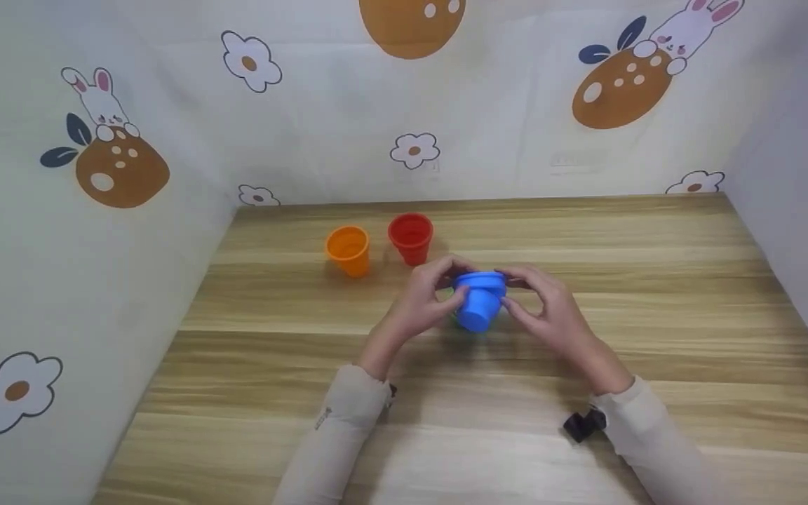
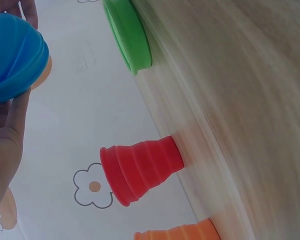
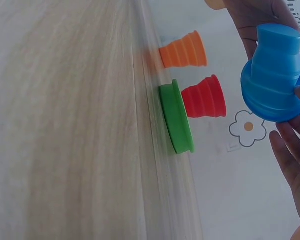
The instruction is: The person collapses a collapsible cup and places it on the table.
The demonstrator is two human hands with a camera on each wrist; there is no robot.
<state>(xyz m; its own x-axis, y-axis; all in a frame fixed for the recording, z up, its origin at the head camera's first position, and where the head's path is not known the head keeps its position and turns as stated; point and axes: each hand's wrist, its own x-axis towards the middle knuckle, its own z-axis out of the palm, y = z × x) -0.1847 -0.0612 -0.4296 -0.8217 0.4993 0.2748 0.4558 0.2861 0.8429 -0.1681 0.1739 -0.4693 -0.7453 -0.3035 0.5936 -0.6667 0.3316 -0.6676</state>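
Observation:
Both hands hold a blue collapsible cup (image 1: pixel 478 307) above the table, its narrow base tilted toward me and its wide rim facing away. My left hand (image 1: pixel 426 300) grips it from the left, thumb on the side near the rim. From the right, my right hand (image 1: pixel 550 307) pinches the rim between fingers and thumb. In the right wrist view the cup's lower rings are extended above a wide outer ring. Beneath it on the table lies a green collapsible cup (image 3: pixel 175 120), folded flat and mostly hidden in the head view.
A red cup (image 1: pixel 411 240) and an orange cup (image 1: pixel 350 252) stand extended and upright on the wooden table (image 1: pixel 250 393), beyond the hands to the left. Patterned walls (image 1: pixel 334 126) enclose the table at the back and sides.

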